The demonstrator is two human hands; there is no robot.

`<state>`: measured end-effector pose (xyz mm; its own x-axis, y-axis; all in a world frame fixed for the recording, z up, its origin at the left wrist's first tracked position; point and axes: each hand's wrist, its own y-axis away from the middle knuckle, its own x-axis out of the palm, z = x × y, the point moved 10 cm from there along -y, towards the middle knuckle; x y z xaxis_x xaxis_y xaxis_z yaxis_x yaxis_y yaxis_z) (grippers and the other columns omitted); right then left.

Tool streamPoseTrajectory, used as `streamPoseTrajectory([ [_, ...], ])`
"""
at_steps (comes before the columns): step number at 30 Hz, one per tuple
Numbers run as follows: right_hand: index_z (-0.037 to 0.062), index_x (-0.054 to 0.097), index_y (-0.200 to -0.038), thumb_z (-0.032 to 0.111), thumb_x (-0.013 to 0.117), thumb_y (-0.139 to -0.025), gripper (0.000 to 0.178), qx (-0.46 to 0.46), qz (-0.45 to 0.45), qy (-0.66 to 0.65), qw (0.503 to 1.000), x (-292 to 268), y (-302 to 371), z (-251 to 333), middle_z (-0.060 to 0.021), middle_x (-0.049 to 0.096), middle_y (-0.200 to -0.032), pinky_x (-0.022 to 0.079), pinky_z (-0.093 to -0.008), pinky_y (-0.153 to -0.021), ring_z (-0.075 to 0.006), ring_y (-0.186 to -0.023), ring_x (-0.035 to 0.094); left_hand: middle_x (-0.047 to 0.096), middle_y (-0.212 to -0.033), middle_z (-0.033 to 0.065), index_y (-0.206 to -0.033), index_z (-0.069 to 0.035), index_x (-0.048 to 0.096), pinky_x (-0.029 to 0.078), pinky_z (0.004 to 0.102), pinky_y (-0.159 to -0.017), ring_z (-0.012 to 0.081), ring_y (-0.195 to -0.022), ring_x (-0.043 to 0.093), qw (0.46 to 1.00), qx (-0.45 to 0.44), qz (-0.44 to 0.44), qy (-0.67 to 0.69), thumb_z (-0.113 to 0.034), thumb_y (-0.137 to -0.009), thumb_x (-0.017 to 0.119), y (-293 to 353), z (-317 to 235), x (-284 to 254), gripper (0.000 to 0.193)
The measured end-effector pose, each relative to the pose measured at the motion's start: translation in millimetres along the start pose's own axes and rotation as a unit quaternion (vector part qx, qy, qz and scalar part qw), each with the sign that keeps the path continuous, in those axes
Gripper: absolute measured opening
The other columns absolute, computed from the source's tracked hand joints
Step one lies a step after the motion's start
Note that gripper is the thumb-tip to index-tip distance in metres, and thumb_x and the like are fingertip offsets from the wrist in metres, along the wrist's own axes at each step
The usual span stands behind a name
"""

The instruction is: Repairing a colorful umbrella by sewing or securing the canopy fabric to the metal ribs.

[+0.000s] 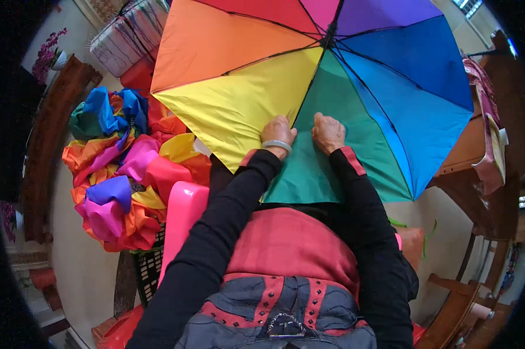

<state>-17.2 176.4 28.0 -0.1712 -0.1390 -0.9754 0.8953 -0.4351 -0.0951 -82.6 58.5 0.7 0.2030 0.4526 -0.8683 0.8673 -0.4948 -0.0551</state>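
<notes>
An open umbrella (262, 110) with rainbow-coloured panels lies across my lap, its inner side with dark ribs (306, 93) toward me. My left hand (278, 132), with a pale bangle at the wrist, is closed at the rib between the yellow panel and the green panel (332, 81). Its fingertips are pressed together on the fabric and rib there. A short way to the right, my right hand (328, 132) is closed in a pinch over the green panel. Whatever its fingers hold is too small or hidden to make out.
At my left, a heap of bright multicoloured fabric (140, 168) fills a black basket (149, 262), beside a pink plastic chair arm (184, 215). A white bin holding dark rods (128, 41) stands beyond. Wooden furniture (483, 134) with a draped cloth is at the right.
</notes>
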Motion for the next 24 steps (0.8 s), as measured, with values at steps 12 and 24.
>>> streamPoseTrajectory([
  [12,0.0041,0.046,-0.071,0.012,0.045,-0.074,0.009,0.001,-0.11,0.037,0.993,-97,15,-37,-0.0153,0.056,-0.066,0.043,-0.0423,-0.054,-0.0333,-0.066,0.056,0.055,-0.075,0.0165,-0.077,-0.004,0.053,0.046,0.039,-0.058,0.0311,-0.065,0.055,0.979,0.185,-0.041,0.076,-0.017,-0.068,0.057,4,-30,-9,0.016],
  [24,0.0034,0.051,-0.083,0.006,0.044,-0.073,0.012,-0.12,0.007,-0.191,0.974,-61,39,35,-0.0153,0.053,-0.068,0.042,-0.0406,-0.06,-0.0326,-0.071,0.052,0.047,-0.054,0.0008,-0.075,-0.004,0.053,0.031,0.0222,-0.032,0.0079,-0.036,0.039,0.762,-0.145,0.09,0.625,-0.018,-0.076,0.054,10,18,3,0.015],
])
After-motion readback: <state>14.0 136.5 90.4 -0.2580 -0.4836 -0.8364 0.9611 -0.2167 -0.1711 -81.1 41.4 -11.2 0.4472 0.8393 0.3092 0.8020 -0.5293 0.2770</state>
